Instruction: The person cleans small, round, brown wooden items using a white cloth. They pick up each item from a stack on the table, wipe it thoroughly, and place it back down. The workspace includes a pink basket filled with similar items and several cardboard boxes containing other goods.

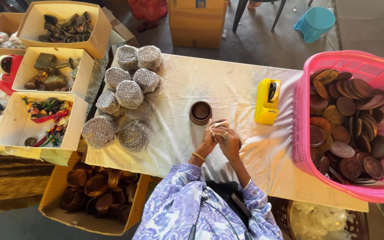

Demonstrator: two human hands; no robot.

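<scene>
— Where are your hands right now?

— Both are together over the white cloth-covered table (245,89), just in front of my chest. My left hand (209,141) and my right hand (230,143) touch each other, fingers curled in around a small pale piece of wrapping (218,126) that pokes out at the top. Whether something more sits inside my grip, I cannot tell; my fingers cover it.

— And the wooden bowl?

— The small round dark brown wooden bowl (200,112) stands upright on the cloth just beyond my left hand, up and a little to the left of my knuckles. It is close, but I am not touching it.

— What lies further out?

— To the right of the bowl, near my right hand but apart from it, stands a yellow plastic tape dispenser (267,101). Past that, at the table's right edge, is a pink plastic slotted basket (343,60) heaped with flat round brown wooden lids (347,120). On my left, well apart from my hands, is a stack of round bundles wrapped in bubble wrap (127,95). Beyond them sit open cardboard boxes (83,66) holding small metal and painted objects. Down beside my left elbow, below the table edge, a cardboard box of dark wooden bowls (95,191) rests on the floor. A woven basket with clear plastic bags (321,220) sits to my right, by the table's near edge.
</scene>
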